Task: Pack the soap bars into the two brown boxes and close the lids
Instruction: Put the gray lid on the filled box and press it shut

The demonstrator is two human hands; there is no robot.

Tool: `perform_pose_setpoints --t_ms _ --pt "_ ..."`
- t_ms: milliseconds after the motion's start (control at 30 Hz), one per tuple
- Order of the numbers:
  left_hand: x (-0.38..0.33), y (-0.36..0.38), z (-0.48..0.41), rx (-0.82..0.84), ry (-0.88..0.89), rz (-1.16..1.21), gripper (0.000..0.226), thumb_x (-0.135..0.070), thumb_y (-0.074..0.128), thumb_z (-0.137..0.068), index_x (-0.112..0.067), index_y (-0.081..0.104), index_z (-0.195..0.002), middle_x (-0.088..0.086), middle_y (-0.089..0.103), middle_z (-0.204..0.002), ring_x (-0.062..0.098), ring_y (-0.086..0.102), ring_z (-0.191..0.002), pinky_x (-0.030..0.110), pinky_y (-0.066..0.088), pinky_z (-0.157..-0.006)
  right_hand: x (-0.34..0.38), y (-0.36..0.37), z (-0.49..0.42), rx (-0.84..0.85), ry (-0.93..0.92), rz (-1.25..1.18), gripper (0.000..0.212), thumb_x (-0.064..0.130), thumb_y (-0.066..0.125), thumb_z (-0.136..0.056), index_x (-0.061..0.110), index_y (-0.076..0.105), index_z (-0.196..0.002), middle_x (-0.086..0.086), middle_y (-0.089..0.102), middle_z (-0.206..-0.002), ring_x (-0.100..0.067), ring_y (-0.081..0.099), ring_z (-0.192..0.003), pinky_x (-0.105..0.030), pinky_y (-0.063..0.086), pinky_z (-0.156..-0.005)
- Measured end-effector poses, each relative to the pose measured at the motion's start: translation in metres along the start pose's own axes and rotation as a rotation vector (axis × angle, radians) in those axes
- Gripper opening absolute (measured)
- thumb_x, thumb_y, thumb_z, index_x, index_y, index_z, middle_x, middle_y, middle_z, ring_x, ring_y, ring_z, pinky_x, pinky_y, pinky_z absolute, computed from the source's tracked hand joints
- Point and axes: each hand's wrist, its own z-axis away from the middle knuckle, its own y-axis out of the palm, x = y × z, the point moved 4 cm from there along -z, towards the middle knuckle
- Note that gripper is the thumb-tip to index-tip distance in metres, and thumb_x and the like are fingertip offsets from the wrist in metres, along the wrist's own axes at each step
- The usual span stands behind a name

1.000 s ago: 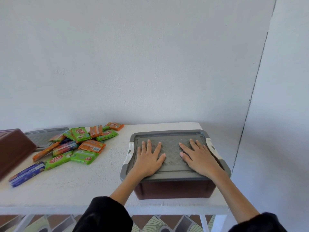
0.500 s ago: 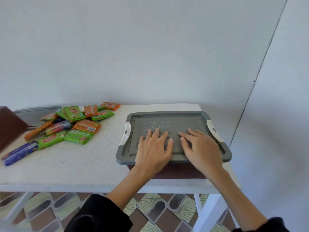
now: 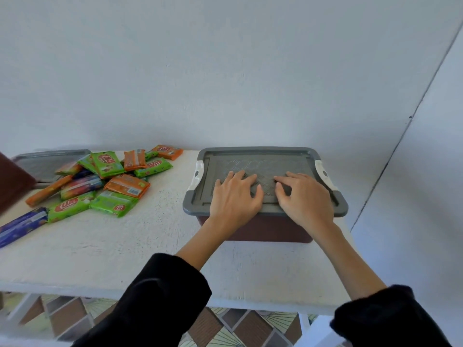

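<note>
Both hands lie flat, fingers spread and grasping nothing, left hand and right hand pressing the grey lid on a brown box at the bench's right end. Loose soap bars sit heaped to the left, beside a second lid.

Matt textured plastic lid, glossy soap wrappers

**Closed box right, soap pile left**

Your lidded box sits at the table's right edge. Both your hands rest on its lid. Soap bars are heaped toward the back-left; a spare lid lies behind them, a second box at the left edge.
</note>
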Motion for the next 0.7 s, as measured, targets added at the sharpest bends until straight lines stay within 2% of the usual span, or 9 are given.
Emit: perform_pose_setpoints --t_ms 200,500,600,700 --pt "0.016 0.014 -0.059 0.039 -0.029 -0.002 0.045 -0.035 0.037 -0.094 -0.02 0.049 -0.134 0.006 0.049 -0.137 0.026 0.039 -0.132 0.051 0.033 -0.106 -0.005 0.016 -0.056 0.006 0.011 -0.024 0.036 0.036 0.044 -0.092 0.027 0.061 -0.122 -0.002 0.056 -0.134 -0.019 0.049 -0.125 -0.035 0.042 -0.099" --pt "0.037 0.033 -0.139 0.061 -0.036 0.029 0.045 -0.031 0.037 -0.094 -0.018 0.047 -0.136 0.008 0.049 -0.137 0.026 0.04 -0.13 0.05 0.03 -0.11 -0.014 0.042 -0.136 -0.014 -0.004 -0.03 0.034 0.033 0.044 -0.092 0.027 0.064 -0.119 -0.002 0.062 -0.126 -0.022 0.055 -0.117 -0.033 0.048 -0.087" --pt "0.043 0.038 -0.161 0.046 -0.033 0.046 0.042 -0.028 0.038 -0.094 -0.01 0.054 -0.128 0.011 0.054 -0.129 0.027 0.046 -0.122 0.043 0.036 -0.102 -0.016 0.049 -0.16 -0.019 -0.012 -0.026 0.034 0.032 0.043 -0.092 0.026 0.064 -0.118 -0.002 0.065 -0.119 -0.022 0.057 -0.111 -0.033 0.048 -0.083" --pt "0.049 0.044 -0.182 0.016 -0.038 0.07 0.037 -0.027 0.038 -0.092 -0.001 0.061 -0.107 0.013 0.06 -0.108 0.028 0.053 -0.107 0.038 0.043 -0.088 -0.019 0.056 -0.179 -0.026 -0.03 -0.022 0.034 0.031 0.042 -0.091 0.025 0.065 -0.115 0.0 0.068 -0.112 -0.022 0.06 -0.104 -0.032 0.049 -0.077"
